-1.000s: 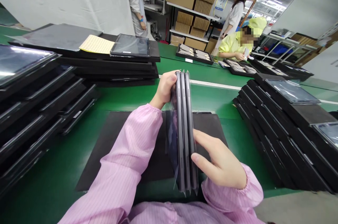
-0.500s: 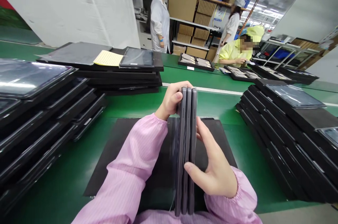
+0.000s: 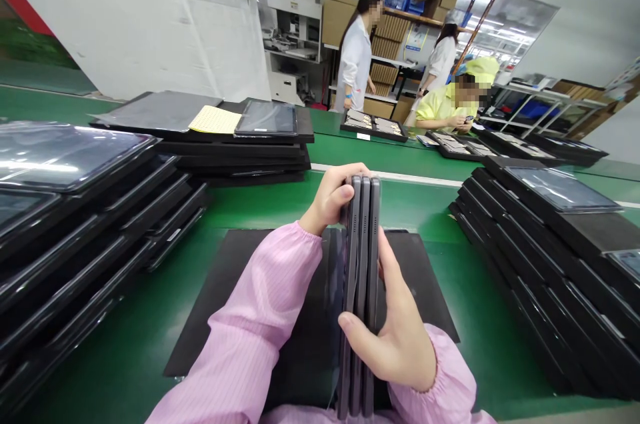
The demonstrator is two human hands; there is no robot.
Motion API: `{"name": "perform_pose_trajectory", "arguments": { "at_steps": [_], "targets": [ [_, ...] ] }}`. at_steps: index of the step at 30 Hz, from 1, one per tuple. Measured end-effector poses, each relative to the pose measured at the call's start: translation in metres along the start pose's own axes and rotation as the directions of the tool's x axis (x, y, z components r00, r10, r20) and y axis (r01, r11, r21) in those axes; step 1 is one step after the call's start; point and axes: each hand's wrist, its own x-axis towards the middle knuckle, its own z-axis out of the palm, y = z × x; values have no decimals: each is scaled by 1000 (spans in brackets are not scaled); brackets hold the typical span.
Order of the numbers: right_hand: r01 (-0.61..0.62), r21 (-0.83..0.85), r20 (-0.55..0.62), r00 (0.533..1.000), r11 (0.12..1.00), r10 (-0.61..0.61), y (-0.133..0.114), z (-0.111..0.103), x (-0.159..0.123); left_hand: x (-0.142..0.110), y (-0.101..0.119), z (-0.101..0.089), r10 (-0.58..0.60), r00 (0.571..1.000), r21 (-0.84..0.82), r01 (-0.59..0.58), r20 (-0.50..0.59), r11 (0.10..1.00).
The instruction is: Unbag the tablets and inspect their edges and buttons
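Three dark grey tablets (image 3: 364,244) stand on edge side by side, pressed together, with their thin sides and speaker holes facing me. My left hand (image 3: 336,194) is closed round their far upper end, its thumb on the left tablet. From the right, my right hand (image 3: 400,324) grips the stack, its thumb lying across the edges and its fingers along the right face. Clear film shows at the left face. Under the tablets lies a black foam mat (image 3: 225,297) on the green bench (image 3: 135,344).
Piled black trays with tablets stand at the left (image 3: 75,231) and right (image 3: 540,264). Behind, another tray stack (image 3: 240,157) bears a yellow label sheet (image 3: 215,120) and a tablet (image 3: 267,119). Across the bench a person in yellow (image 3: 445,104) handles a small item; two people in white stand behind.
My right thumb has slid left across the tablet edges. The view has shifted slightly, and the nearer standing person in white has moved right. Both hands still hold the tablets.
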Motion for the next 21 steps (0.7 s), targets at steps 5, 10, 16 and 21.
{"name": "perform_pose_trajectory", "arguments": {
  "at_steps": [5,10,16,21],
  "targets": [
    [-30,-3,-36,999,1000,30,-3,3,-6,0,5,1,25,999,-2,-25,35,1000],
    [-64,5,-114,991,998,64,-5,10,-13,-2,13,4,51,997,-7,-51,49,999],
    [-98,57,-140,985,994,105,-5,12,-13,-3,18,6,34,998,19,-35,58,999],
    [-130,103,-124,982,986,142,-6,12,-11,-1,15,7,35,998,45,-37,52,998]
  ]
}}
